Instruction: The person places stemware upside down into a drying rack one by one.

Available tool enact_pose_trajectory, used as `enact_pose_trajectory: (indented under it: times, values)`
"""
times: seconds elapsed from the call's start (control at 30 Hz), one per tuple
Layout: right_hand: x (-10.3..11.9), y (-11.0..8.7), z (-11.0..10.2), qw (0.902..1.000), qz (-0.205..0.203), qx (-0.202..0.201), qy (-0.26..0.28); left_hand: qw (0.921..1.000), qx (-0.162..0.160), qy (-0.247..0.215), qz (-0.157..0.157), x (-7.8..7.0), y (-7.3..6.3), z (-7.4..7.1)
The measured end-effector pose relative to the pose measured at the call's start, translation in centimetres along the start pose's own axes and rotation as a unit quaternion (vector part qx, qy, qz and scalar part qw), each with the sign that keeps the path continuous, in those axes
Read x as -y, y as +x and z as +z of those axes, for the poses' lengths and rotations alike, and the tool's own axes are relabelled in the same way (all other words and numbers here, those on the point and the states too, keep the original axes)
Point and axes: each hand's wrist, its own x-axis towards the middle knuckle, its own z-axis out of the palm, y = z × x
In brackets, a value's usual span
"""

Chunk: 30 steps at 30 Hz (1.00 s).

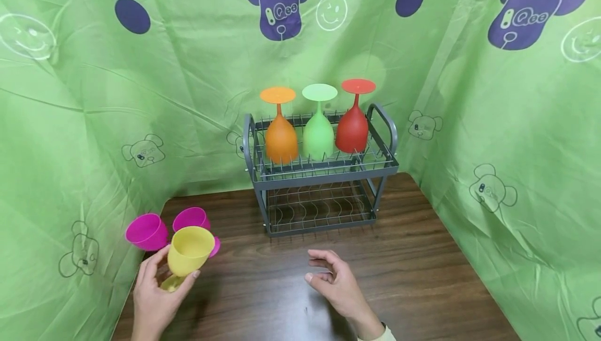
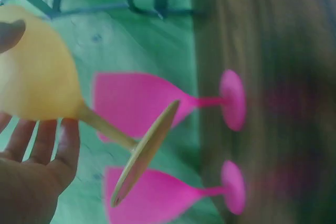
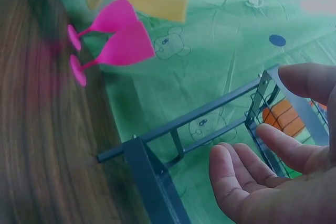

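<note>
My left hand (image 1: 154,300) grips a yellow wine goblet (image 1: 189,257) by its bowl, thumb on one side and fingers on the other. Its mouth faces up and it leans slightly; the left wrist view shows its stem and round foot (image 2: 144,156) held above the table. Just behind it two magenta goblets (image 1: 145,232) stand upright at the table's left side, partly covered by the yellow one in the head view. My right hand (image 1: 341,290) hovers over the table in front of the dish rack (image 1: 324,178), fingers loosely bent with nothing in them.
On the rack's top tier, orange (image 1: 281,140), light green (image 1: 318,137) and red (image 1: 352,130) goblets stand upside down in a row. The lower tier (image 1: 319,208) is a wire shelf. Green printed cloth (image 1: 202,70) walls in the brown wooden table (image 1: 413,278).
</note>
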Motion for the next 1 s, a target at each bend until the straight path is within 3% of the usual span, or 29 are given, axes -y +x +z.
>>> enact_pose_trajectory:
  times: [0.2,0.43,0.67,1.0]
  values:
    - [0.9,0.3,0.9,0.9996,-0.02,0.019,-0.007,0.9927,0.087,0.004,0.082,-3.2,0.9,0.7]
    - [1.7,0.4,1.8,0.9967,-0.063,0.039,-0.033,0.9669,0.182,0.038,0.174,-6.3,0.3,2.4]
    - [1.7,0.3,2.3,0.9936,-0.082,0.052,-0.058,0.9408,0.272,0.056,0.194,-8.6,-0.9,4.3]
    - [1.8,-0.1,2.3,0.988,-0.091,0.065,-0.106,0.909,0.328,0.084,0.243,-10.4,-1.8,5.9]
